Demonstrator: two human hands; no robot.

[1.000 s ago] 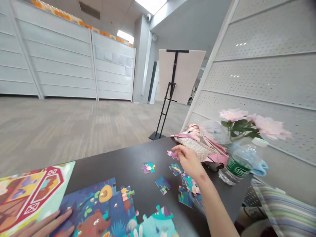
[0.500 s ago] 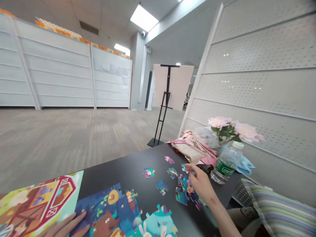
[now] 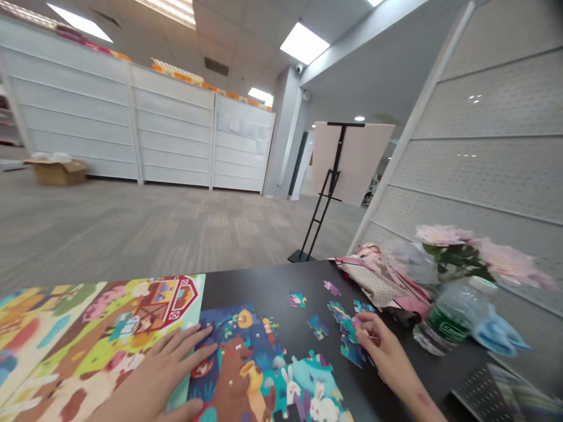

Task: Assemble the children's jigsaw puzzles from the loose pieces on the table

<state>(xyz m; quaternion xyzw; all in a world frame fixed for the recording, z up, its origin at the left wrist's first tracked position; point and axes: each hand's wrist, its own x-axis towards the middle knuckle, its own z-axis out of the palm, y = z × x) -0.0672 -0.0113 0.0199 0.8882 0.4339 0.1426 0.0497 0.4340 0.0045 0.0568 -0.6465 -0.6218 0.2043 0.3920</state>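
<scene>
My left hand (image 3: 165, 375) lies flat with its fingers spread, across the farm picture sheet (image 3: 118, 328) and the left edge of a partly joined jigsaw puzzle (image 3: 231, 381). That puzzle shows a bear and rabbits on dark blue and teal. My right hand (image 3: 387, 351) is at the small heap of loose puzzle pieces (image 3: 352, 351), its fingers bent and closed on a puzzle piece (image 3: 355, 322), mostly hidden by the fingertips. Other loose pieces lie apart: a blue one (image 3: 317, 327), a multicoloured one (image 3: 297, 299) and a purple one (image 3: 331, 288).
On the dark table's right side stand a water bottle (image 3: 453, 322) with a green label, pink flowers (image 3: 505, 261) and a patterned cloth bag (image 3: 373, 278). A light blue cloth (image 3: 501, 334) lies behind the bottle. Beyond the table are an easel (image 3: 328, 190) and white shelving panels (image 3: 171, 135).
The view has turned left, showing more of the farm picture. My right hand has drawn back from the far piece to the heap and its fingers have closed. More of my left hand shows.
</scene>
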